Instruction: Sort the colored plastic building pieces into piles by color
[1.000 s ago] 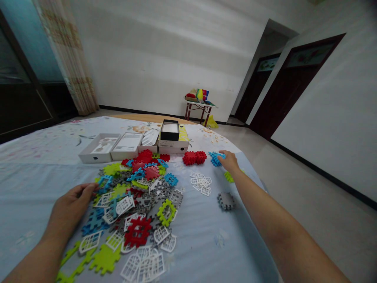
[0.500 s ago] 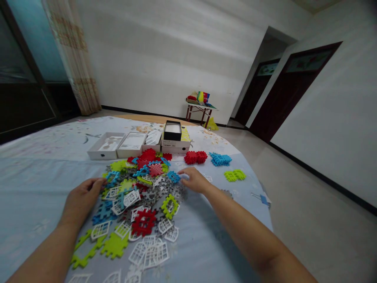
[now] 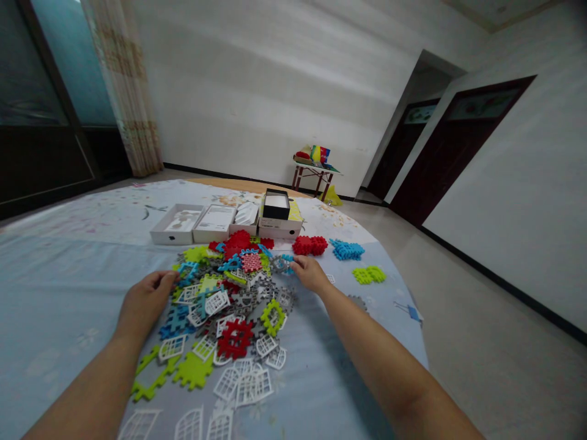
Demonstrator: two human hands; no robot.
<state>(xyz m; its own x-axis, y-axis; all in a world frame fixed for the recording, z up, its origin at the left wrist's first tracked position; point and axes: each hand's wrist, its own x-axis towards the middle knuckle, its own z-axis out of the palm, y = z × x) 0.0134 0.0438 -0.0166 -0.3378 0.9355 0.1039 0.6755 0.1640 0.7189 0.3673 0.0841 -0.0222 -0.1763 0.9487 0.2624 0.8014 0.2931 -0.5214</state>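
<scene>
A heap of flat interlocking plastic pieces [image 3: 229,299] in red, blue, green, grey and white lies on a pale blue bedsheet [image 3: 68,287]. My left hand [image 3: 145,300] rests at the heap's left edge, fingers curled and touching a blue piece. My right hand [image 3: 310,273] is at the heap's far right edge, fingers pinched on a blue piece [image 3: 285,263]. Beyond it lie separate stacks: red [image 3: 310,245], blue [image 3: 347,249] and green [image 3: 369,274].
Several open white boxes [image 3: 215,221] and a small black box [image 3: 276,205] sit behind the heap. The bed's right edge drops to a tiled floor [image 3: 481,318]. A small table [image 3: 315,171] with coloured things stands by the far wall. Dark doors are at right.
My right hand came back from the blue stack at far right to the heap and closed on a blue piece. The left hand stayed by the heap's left edge.
</scene>
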